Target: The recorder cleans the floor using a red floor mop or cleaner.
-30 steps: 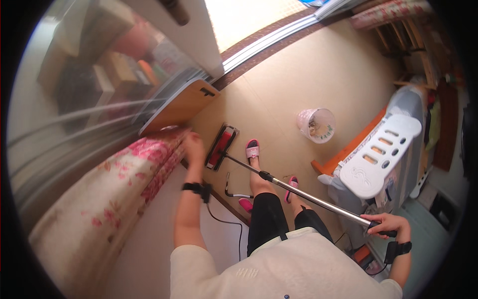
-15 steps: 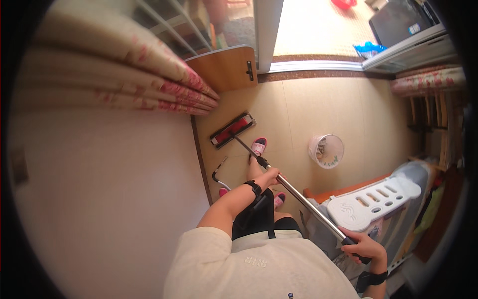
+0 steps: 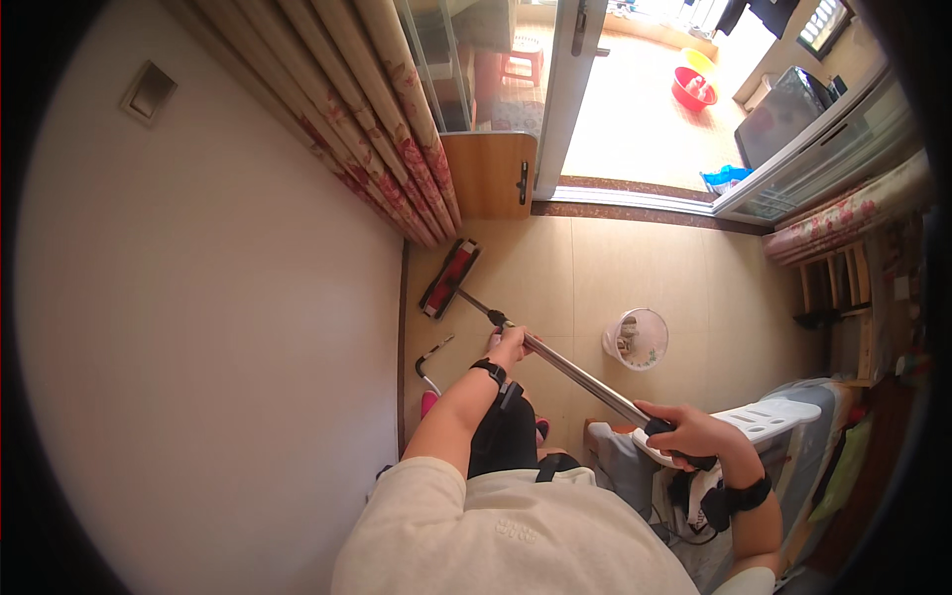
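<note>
Beige tiled floor [image 3: 635,268], white wall [image 3: 228,297] on left, doorway [image 3: 635,195] at top. Mop [image 3: 565,364] slants across the floor: red-and-black head [image 3: 450,279] near the wall, just beside the flowered curtain's [image 3: 397,149] lower end; metal pole [image 3: 600,388] runs up toward the person's right. Left hand [image 3: 511,347]: grip wrapped round the pole, just above the dark clamp [image 3: 495,317]. Right hand [image 3: 689,432]: grip wrapped round the black handle [image 3: 655,426] at the top end. Pale bin [image 3: 612,344] stands right of the pole; curved bar [image 3: 420,367] lies near the head. Slotted white board [image 3: 769,416] beyond the right hand.
</note>
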The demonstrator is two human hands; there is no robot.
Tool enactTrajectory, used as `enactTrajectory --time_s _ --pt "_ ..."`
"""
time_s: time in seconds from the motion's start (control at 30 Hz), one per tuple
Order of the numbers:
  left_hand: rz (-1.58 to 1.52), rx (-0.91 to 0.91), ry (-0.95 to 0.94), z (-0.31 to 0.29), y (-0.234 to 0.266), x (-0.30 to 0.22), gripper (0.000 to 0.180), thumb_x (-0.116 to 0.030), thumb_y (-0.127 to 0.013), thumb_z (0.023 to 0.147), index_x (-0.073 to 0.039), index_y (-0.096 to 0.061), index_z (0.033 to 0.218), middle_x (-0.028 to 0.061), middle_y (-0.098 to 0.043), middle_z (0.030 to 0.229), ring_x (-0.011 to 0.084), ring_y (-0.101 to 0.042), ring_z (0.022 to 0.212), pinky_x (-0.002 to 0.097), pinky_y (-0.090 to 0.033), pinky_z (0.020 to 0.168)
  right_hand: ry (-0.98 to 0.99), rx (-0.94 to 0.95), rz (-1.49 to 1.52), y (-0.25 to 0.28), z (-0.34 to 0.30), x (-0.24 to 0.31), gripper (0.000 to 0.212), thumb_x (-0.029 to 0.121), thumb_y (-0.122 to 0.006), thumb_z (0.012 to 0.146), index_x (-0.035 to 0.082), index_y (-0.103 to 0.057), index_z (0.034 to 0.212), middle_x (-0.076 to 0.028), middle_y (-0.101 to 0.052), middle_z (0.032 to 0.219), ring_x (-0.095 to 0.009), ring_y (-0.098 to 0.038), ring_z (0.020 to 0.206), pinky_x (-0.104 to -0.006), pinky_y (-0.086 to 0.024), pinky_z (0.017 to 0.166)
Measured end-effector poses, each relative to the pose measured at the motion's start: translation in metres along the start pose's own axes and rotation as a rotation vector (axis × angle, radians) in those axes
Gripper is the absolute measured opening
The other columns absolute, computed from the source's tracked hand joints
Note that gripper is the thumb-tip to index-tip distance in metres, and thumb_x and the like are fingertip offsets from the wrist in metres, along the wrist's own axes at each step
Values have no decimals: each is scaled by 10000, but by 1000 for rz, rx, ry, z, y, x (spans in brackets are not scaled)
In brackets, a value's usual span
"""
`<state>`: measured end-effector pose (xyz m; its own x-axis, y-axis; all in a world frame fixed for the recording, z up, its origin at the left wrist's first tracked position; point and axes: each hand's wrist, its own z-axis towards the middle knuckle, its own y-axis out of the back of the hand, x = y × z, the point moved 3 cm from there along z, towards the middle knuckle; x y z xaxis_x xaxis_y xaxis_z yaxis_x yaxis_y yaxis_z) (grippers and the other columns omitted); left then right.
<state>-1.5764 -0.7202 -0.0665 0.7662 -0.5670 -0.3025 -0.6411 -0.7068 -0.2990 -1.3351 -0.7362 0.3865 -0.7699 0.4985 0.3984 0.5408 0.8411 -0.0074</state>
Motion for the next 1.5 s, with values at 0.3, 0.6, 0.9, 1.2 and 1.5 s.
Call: enactTrajectory --time_s 0.3,0.6,0.9,1.2,1.5 --pt "-356 -126 -35 56 33 -106 130 -85 -489 804 -13 -451 702 132 -529 579 270 -563 507 409 -515 495 36 22 -309 32 89 147 618 84 -568 777 124 -338 1350 -9 -480 581 -83 -466 430 -237 -381 388" --pt "-244 -115 12 69 10 -137 240 -155 -461 857 -58 -421 641 86 -506 543 207 -526 474 336 -482 463 43 54 -124 76 138 162 611 107 -577 774 112 -353 1342 -3 -502 618 -69 -463 418 -221 -375 391" --pt "221 77 75 45 -44 -47 229 -180 -366 870 6 -458 773 150 -572 641 267 -577 526 389 -532 525 -85 -157 110 44 79 45 520 94 -570 784 138 -451 1288 5 -476 552 -72 -424 387 -232 -366 392" --pt "20 152 134 42 -112 33 234 -188 -381 877 32 -457 849 168 -598 687 283 -619 580 403 -550 550 -190 -190 44 98 29 27 590 48 -571 739 156 -433 1302 25 -470 571 -59 -430 390 -222 -365 355" --pt "204 15 66 72 11 -57 232 -203 -400 865 5 -468 787 134 -587 658 257 -611 549 363 -543 515 -31 44 158 67 140 51 576 84 -560 775 176 -405 1322 -2 -471 571 -68 -428 387 -228 -360 355"
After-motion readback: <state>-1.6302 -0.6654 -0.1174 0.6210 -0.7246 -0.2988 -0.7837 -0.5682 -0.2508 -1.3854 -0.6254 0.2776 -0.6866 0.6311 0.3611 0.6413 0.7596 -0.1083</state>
